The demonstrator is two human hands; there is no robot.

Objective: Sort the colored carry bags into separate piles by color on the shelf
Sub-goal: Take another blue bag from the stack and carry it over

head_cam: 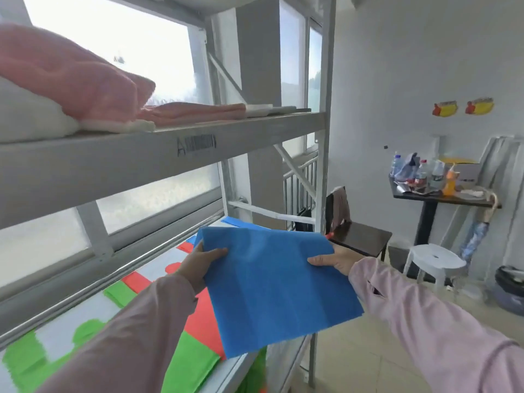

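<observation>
A flat blue carry bag (272,282) is held in the air above the lower shelf (158,268). My left hand (198,265) grips its left edge and my right hand (331,260) grips its right edge. Under it on the shelf lie red bags (202,319) and, nearer to me, green bags (195,361). Another green bag (25,361) lies at the near left. More blue bags (235,221) sit at the far end of the shelf, partly hidden by the held bag.
Pink and white folded towels (65,80) lie on the upper shelf (141,163). To the right stand a dark chair (360,236), a white stool (433,259) and a small black table (436,194) with bottles.
</observation>
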